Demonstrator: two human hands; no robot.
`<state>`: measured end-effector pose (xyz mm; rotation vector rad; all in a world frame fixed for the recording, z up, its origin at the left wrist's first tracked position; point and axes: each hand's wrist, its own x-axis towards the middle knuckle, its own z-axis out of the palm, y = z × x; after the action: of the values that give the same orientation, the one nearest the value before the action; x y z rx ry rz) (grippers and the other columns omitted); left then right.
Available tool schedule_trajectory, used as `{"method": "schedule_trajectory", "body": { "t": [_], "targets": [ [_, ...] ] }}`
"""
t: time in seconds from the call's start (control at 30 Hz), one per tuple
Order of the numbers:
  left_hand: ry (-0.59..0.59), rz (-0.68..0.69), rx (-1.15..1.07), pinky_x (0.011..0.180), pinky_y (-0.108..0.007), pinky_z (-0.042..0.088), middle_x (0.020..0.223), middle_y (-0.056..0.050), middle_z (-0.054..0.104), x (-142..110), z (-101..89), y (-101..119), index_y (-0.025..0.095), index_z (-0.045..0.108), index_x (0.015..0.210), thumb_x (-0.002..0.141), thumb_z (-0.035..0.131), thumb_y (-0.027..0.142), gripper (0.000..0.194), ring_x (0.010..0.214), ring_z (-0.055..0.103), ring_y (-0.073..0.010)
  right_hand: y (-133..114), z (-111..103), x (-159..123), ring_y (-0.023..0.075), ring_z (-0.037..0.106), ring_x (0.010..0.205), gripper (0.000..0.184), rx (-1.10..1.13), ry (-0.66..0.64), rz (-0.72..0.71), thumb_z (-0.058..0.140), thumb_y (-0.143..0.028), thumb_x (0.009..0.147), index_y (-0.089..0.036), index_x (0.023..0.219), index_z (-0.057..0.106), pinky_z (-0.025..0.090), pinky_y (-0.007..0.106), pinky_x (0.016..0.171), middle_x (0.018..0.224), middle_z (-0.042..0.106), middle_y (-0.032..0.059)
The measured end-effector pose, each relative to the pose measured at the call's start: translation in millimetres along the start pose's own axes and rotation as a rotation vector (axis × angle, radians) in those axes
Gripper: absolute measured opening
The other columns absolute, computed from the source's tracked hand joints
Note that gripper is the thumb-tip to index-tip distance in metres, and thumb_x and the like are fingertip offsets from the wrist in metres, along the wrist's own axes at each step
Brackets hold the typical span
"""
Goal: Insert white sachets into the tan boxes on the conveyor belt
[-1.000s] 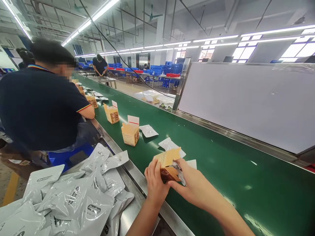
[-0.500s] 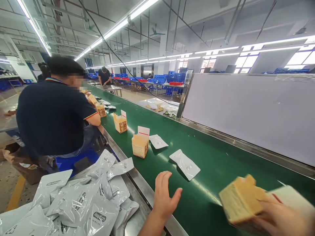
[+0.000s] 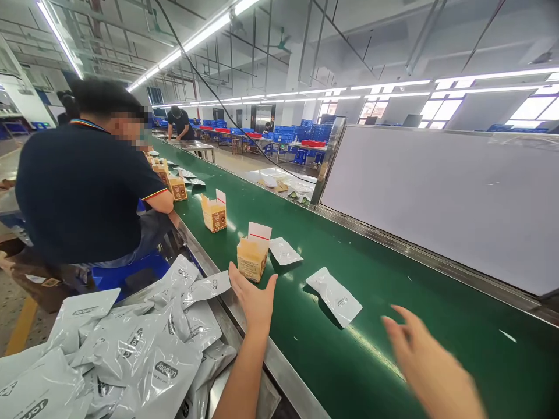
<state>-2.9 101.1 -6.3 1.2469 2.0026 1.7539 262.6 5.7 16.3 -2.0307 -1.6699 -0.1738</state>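
My left hand (image 3: 254,297) reaches over the belt's near edge, fingers apart, just in front of a small yellow-brown carton (image 3: 252,259) with its white flap up. Whether the fingertips touch the carton I cannot tell. Over the belt on the right, my right hand (image 3: 425,358) is slightly blurred, fingers apart with nothing in them. Between the hands a white pouch (image 3: 335,297) lies flat on the green belt. Another white pouch (image 3: 285,251) rests beside the carton. Farther along stands a second open carton (image 3: 213,213).
A heap of white pouches (image 3: 126,343) fills the metal tray at the lower left. A co-worker in a dark shirt (image 3: 87,192) sits by the green conveyor belt (image 3: 375,279) on the left. A pale panel (image 3: 441,203) borders its far side.
My right hand carried a carton off to the right and is back in view without it. My left hand let go of that carton and moved forward and left to the nearest standing one.
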Motion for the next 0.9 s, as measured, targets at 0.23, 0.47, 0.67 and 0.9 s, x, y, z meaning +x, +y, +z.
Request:
{"method": "schedule_trajectory", "body": {
  "t": [0.23, 0.47, 0.67, 0.9],
  "targets": [
    [-0.052, -0.092, -0.019, 0.108, -0.057, 0.031, 0.139, -0.023, 0.038, 17.5, 29.2, -2.6, 0.017, 0.019, 0.139, 0.062, 0.078, 0.028, 0.098, 0.132, 0.037, -0.0375, -72.2, 87.0, 59.2, 0.0212, 0.058, 0.05, 0.047, -0.093, -0.122, 0.193, 0.041, -0.046, 0.084, -0.019, 0.114, 0.064, 0.042, 0.032, 0.04, 0.084, 0.065, 0.0171],
    [-0.191, 0.013, -0.054, 0.097, -0.05, 0.044, 0.112, -0.009, 0.052, -18.0, 11.7, -3.7, 0.019, 0.043, 0.117, 0.061, 0.069, 0.016, 0.062, 0.112, 0.052, -0.0293, -56.1, 47.4, 49.4, 0.0206, 0.066, 0.074, 0.036, 0.126, 0.051, 0.124, 0.045, -0.021, 0.079, -0.022, 0.11, 0.063, 0.051, 0.029, 0.059, 0.101, 0.068, 0.0084],
    [-0.283, 0.145, -0.082, 0.095, -0.049, 0.047, 0.119, -0.01, 0.049, -54.3, -5.1, -6.1, 0.021, 0.04, 0.12, 0.062, 0.064, 0.013, 0.064, 0.115, 0.05, -0.0281, -94.2, -16.5, 24.1, 0.0175, 0.065, 0.065, 0.036, 0.287, 0.543, -0.076, 0.063, -0.025, 0.078, -0.022, 0.112, 0.054, 0.051, 0.027, 0.056, 0.102, 0.067, 0.0069],
    [-0.295, 0.198, -0.104, 0.094, -0.049, 0.048, 0.116, -0.011, 0.053, -63.3, -3.0, -11.1, 0.019, 0.04, 0.12, 0.063, 0.068, 0.017, 0.064, 0.113, 0.052, -0.0285, -111.7, -21.4, 21.9, 0.0122, 0.065, 0.077, 0.03, 0.32, 0.273, -0.786, 0.04, 0.0, 0.079, -0.02, 0.079, 0.063, 0.052, 0.021, 0.066, 0.087, 0.069, 0.0037]
  ]
}}
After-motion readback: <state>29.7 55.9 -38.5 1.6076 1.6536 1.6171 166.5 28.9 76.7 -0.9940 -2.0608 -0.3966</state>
